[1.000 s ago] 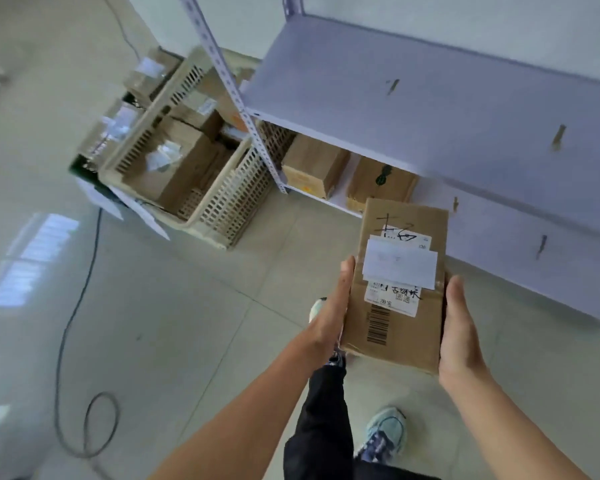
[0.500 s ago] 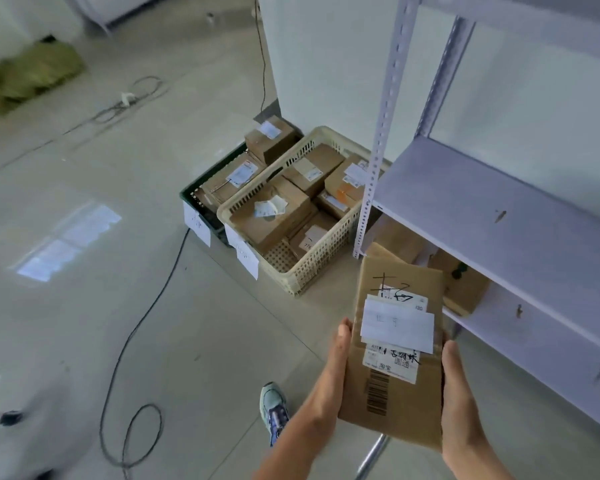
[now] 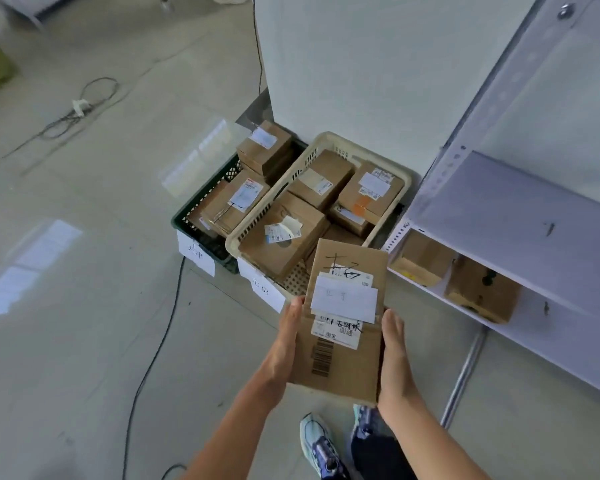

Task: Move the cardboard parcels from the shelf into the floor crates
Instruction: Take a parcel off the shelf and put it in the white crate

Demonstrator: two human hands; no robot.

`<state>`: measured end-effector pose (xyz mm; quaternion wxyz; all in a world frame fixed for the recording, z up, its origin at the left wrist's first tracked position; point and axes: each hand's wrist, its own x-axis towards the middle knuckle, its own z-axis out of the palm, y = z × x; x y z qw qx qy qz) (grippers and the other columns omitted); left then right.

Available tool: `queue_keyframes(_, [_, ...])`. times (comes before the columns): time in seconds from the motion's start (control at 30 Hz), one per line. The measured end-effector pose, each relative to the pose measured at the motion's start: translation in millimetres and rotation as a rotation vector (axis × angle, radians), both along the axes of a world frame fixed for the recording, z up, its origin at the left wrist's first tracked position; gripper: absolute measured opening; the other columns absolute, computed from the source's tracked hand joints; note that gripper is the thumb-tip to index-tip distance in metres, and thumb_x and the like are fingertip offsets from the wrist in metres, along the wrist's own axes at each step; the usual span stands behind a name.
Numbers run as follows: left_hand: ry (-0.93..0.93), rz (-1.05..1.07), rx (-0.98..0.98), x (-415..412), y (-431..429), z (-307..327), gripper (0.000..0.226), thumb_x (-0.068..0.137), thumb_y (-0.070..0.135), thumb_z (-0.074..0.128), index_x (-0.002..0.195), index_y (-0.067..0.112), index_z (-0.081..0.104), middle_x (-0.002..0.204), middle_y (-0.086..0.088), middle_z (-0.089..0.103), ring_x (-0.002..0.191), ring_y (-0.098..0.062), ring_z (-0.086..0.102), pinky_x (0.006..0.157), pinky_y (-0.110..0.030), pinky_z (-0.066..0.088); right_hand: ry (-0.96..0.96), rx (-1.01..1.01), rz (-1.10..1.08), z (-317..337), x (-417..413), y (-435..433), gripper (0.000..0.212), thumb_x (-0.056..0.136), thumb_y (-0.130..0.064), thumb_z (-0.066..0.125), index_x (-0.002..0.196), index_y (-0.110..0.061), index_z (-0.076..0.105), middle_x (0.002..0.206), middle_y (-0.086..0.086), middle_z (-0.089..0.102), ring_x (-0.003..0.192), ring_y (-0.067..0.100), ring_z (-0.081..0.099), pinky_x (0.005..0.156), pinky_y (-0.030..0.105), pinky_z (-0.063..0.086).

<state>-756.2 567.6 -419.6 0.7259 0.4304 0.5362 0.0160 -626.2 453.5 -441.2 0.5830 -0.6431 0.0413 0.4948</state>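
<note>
- held parcel [image 3: 344, 327]: flat cardboard box, label side up, clamped between both hands and carried off the floor.
- left hand [image 3: 286, 344] grips its left long edge and right hand [image 3: 394, 362] its right long edge. Thumbs lie along the top edges. Fingers are underneath, out of sight.
- Long axis runs straight away from the wrists, with the far end tipped slightly right. The far short end points at the near right part of the beige crate [image 3: 234, 242].
- Key relation: the beige crate sits ahead of the fingertips, lower down and a bit left. In this view the parcel's far end overlaps the crate's near rim. Height above the rim can't be read.
- Left hand is the nearer one to both crates; right hand is nearer the shelf [image 3: 520, 216].
- Bare mesh floor [image 3: 297, 280] shows in the crate just ahead of the left hand. My guess is that's the free slot, so push forward and down, maybe yaw left to fit.
- Other parcels fill most of the rest of the beige crate.
- dark green crate [image 3: 201, 199] is further left of the left hand, touching the beige one and also loaded.
- A paper tag [image 3: 265, 287] hangs on the beige crate front.
- Two shelf parcels [image 3: 421, 259] are still on the low tier, ahead and right of the right hand.
- floor cable [image 3: 160, 341] is well left of the left hand.
</note>
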Motion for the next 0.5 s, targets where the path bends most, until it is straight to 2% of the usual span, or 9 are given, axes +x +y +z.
queue_keyframes(0.07, [0.044, -0.017, 0.017, 5, 29, -8, 0.077, 0.092, 0.091, 0.023, 0.145, 0.044, 0.054, 0.140, 0.002, 0.070, 0.130, -0.025, 0.067, 0.117, -0.061, 0.047, 0.051, 0.004, 0.004, -11, -1, 25, 0.084, 0.083, -0.088, 0.049, 0.148, -0.035, 0.051, 0.131, 0.006, 0.074, 0.122, 0.030, 0.071, 0.104, 0.058, 0.055])
queue_keyframes(0.1, [0.052, -0.022, 0.042, 8, 43, -14, 0.072, 0.086, 0.089, 0.025, 0.133, 0.050, 0.063, 0.133, 0.008, 0.073, 0.125, -0.017, 0.069, 0.111, -0.058, 0.052, 0.075, 0.002, 0.005, -17, -1, 37, 0.093, 0.077, -0.092, 0.051, 0.150, -0.034, 0.051, 0.134, 0.006, 0.073, 0.124, 0.030, 0.069, 0.109, 0.060, 0.052])
queue_keyframes(0.17, [0.060, -0.047, 0.074, 17, 70, -23, 0.054, 0.086, 0.089, 0.026, 0.100, 0.064, 0.072, 0.099, 0.029, 0.077, 0.096, 0.009, 0.073, 0.089, -0.041, 0.057, 0.090, -0.017, -0.015, -32, 0, 60, 0.106, 0.067, -0.096, 0.053, 0.153, -0.036, 0.049, 0.145, 0.005, 0.065, 0.133, 0.028, 0.063, 0.115, 0.059, 0.047])
queue_keyframes(0.23, [0.090, -0.089, 0.103, 29, 97, -33, 0.048, 0.091, 0.092, 0.028, 0.084, 0.072, 0.071, 0.083, 0.042, 0.071, 0.078, 0.022, 0.067, 0.077, -0.026, 0.047, 0.070, -0.076, -0.051, -50, 4, 82, 0.109, 0.065, -0.097, 0.050, 0.157, -0.038, 0.043, 0.156, 0.002, 0.052, 0.143, 0.024, 0.052, 0.119, 0.057, 0.042])
queue_keyframes(0.27, [0.104, -0.106, 0.110, 35, 110, -43, 0.050, 0.091, 0.091, 0.030, 0.087, 0.069, 0.074, 0.084, 0.042, 0.071, 0.079, 0.022, 0.067, 0.075, -0.023, 0.044, 0.068, -0.098, -0.067, -61, 7, 93, 0.105, 0.069, -0.095, 0.049, 0.156, -0.038, 0.044, 0.158, 0.001, 0.048, 0.145, 0.022, 0.049, 0.120, 0.056, 0.041])
queue_keyframes(0.33, [0.123, -0.134, 0.096, 48, 135, -69, 0.062, 0.086, 0.088, 0.033, 0.105, 0.051, 0.079, 0.098, 0.026, 0.080, 0.096, 0.009, 0.071, 0.080, -0.024, 0.047, 0.093, -0.124, -0.091, -84, 13, 115, 0.094, 0.074, -0.092, 0.046, 0.151, -0.039, 0.050, 0.156, 0.002, 0.051, 0.142, 0.020, 0.051, 0.116, 0.053, 0.045])
queue_keyframes(0.37, [0.134, -0.144, 0.089, 55, 147, -79, 0.070, 0.082, 0.086, 0.033, 0.115, 0.043, 0.077, 0.110, 0.016, 0.080, 0.108, -0.003, 0.071, 0.087, -0.029, 0.051, 0.121, -0.141, -0.103, -95, 18, 125, 0.092, 0.074, -0.092, 0.045, 0.148, -0.039, 0.053, 0.152, 0.002, 0.054, 0.138, 0.020, 0.054, 0.111, 0.050, 0.049])
queue_keyframes(0.43, [0.174, -0.169, 0.071, 70, 168, -99, 0.089, 0.076, 0.091, 0.034, 0.133, 0.033, 0.067, 0.139, 0.001, 0.066, 0.129, -0.017, 0.061, 0.108, -0.045, 0.051, 0.150, -0.178, -0.112, -117, 27, 144, 0.092, 0.076, -0.095, 0.043, 0.146, -0.038, 0.055, 0.148, 0.002, 0.058, 0.134, 0.020, 0.058, 0.103, 0.046, 0.052])
queue_keyframes(0.5, [0.188, -0.190, 0.060, 81, 184, -116, 0.094, 0.073, 0.094, 0.034, 0.135, 0.031, 0.068, 0.143, -0.002, 0.059, 0.132, -0.019, 0.057, 0.117, -0.052, 0.045, 0.135, -0.211, -0.118, -134, 36, 160, 0.085, 0.083, -0.092, 0.039, 0.149, -0.040, 0.053, 0.153, -0.001, 0.054, 0.138, 0.018, 0.054, 0.112, 0.048, 0.047])
